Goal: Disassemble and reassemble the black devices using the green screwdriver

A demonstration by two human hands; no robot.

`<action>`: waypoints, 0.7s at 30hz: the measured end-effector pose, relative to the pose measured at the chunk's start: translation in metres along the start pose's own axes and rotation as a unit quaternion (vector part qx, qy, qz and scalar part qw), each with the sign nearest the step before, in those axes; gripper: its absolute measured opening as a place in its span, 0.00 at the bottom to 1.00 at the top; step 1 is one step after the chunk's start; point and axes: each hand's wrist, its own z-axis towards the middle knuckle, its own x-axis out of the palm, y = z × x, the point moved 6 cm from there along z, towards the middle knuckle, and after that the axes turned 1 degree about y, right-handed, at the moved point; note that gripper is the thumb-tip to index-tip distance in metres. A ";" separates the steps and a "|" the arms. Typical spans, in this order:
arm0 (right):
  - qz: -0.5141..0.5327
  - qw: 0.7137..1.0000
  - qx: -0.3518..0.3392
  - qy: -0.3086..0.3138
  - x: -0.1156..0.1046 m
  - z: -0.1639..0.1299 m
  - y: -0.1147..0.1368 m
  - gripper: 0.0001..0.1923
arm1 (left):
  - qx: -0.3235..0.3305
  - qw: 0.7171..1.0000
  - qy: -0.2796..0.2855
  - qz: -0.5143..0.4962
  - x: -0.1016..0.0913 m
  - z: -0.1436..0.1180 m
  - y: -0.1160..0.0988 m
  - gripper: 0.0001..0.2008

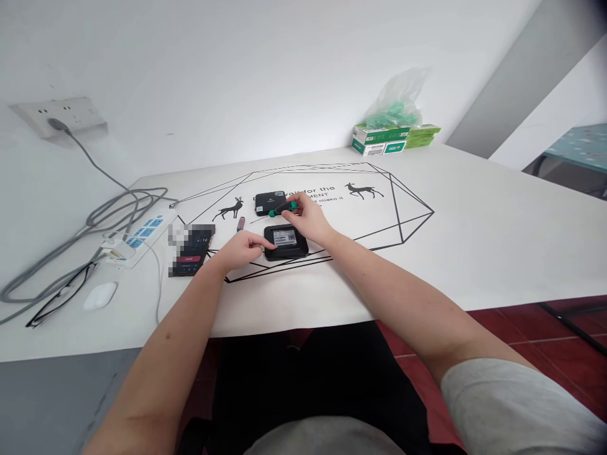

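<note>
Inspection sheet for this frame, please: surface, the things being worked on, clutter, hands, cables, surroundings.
Surface: white table with black line art and deer print.
Job's things: black box, label side up, lying flat; green-handled screwdriver over its far edge; second black box just behind.
Clutter: phone, small red-tipped tool, white mouse, glasses, green-and-white cartons with a plastic bag on top.
Hands: left hand rests fingers on the box's near-left edge; right hand grips the screwdriver.
Cables: grey cables run from wall socket to power strip.
Surroundings: white wall, red floor tiles.
</note>
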 end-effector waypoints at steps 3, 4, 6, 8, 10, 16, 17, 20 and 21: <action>0.050 0.997 0.000 -0.052 -0.017 0.008 -0.002 0.18 | 0.037 0.996 -0.062 0.046 -0.004 0.002 0.000 0.12; 0.075 0.995 0.005 -0.065 -0.022 0.012 -0.003 0.18 | 0.054 0.993 -0.085 0.069 -0.005 0.002 -0.002 0.11; 0.120 0.988 0.020 -0.091 -0.033 0.018 -0.007 0.18 | 0.077 0.985 -0.116 0.103 -0.004 0.002 -0.006 0.13; 0.148 0.981 0.031 -0.121 -0.044 0.022 -0.009 0.17 | 0.067 0.985 -0.115 0.114 0.001 0.006 -0.006 0.26; 0.162 0.975 0.038 -0.145 -0.052 0.025 -0.010 0.16 | 0.040 0.988 -0.085 0.122 0.008 0.013 -0.002 0.44; 0.182 0.969 0.061 -0.156 -0.065 0.027 -0.015 0.17 | 0.028 0.989 -0.007 0.147 0.020 0.031 0.003 0.63; 0.182 0.969 0.062 -0.158 -0.067 0.027 -0.017 0.17 | 0.024 0.989 -0.005 0.148 0.021 0.031 0.004 0.62; 0.180 0.970 0.063 -0.153 -0.071 0.029 -0.022 0.17 | 0.016 0.988 -0.010 0.156 0.023 0.029 0.003 0.60; 0.180 0.970 0.062 -0.148 -0.071 0.030 -0.024 0.17 | 0.018 0.987 -0.015 0.160 0.023 0.028 0.002 0.59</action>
